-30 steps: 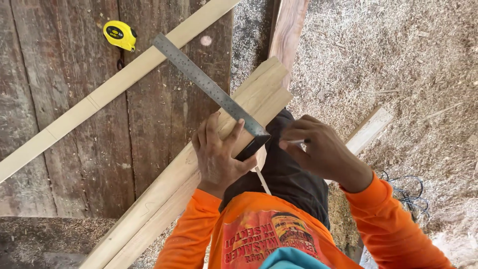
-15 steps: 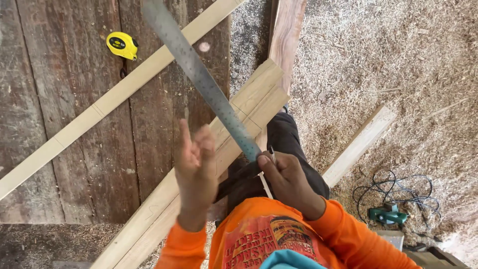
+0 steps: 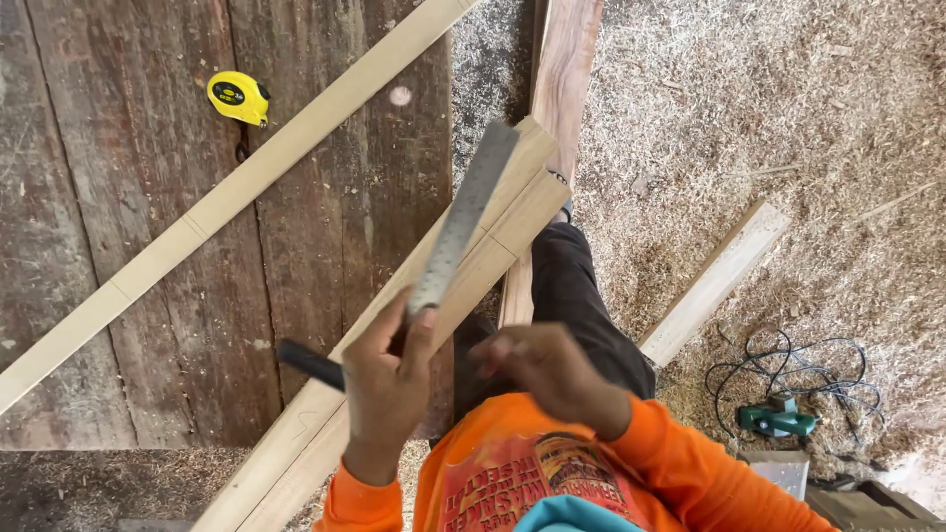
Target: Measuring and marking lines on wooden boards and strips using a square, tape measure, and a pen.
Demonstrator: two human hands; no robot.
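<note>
The left hand (image 3: 386, 379) grips a steel try square with a grey graduated blade and dark handle (image 3: 455, 232), raised aslant above two pale wooden battens (image 3: 512, 212) on the dark plank desk (image 3: 128, 246). The right hand (image 3: 540, 366) is blurred; its grip cannot be told.

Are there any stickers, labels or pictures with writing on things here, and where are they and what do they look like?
Tape measure: on the dark wooden boards, upper left; rounded yellow case with a dark oval label.
Orange shirt: bottom middle, worn by the person; a red and yellow printed picture on the chest.
No packages, signs or screens show.
</note>
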